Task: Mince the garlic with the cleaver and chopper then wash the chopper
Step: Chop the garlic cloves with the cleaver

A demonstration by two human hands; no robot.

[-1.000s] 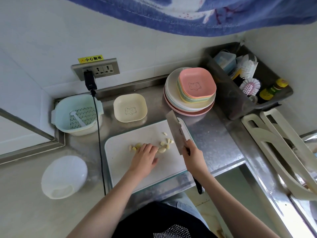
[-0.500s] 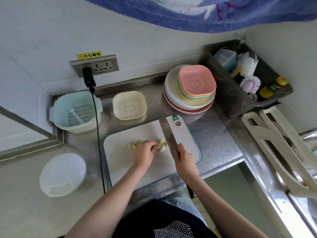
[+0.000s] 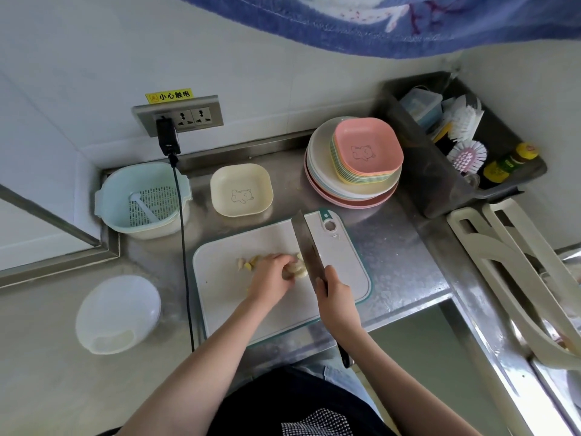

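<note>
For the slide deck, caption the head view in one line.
Left hand steadies garlic cloves on the white cutting board while the right hand holds the cleaver beside them.

The cutting board (image 3: 276, 316) looks like matt white plastic with a teal rim. On it, the cleaver (image 3: 306, 247) has a dull grey metal blade and a dark, smooth handle. Under the board, the counter (image 3: 396, 247) is shiny sheet metal with a faint mottled pattern. Behind the board, the cream dish (image 3: 241, 189) and the stacked plates (image 3: 352, 184) look like smooth matt plastic. Left of the board, the round lid (image 3: 118, 314) is cloudy translucent plastic.
</note>
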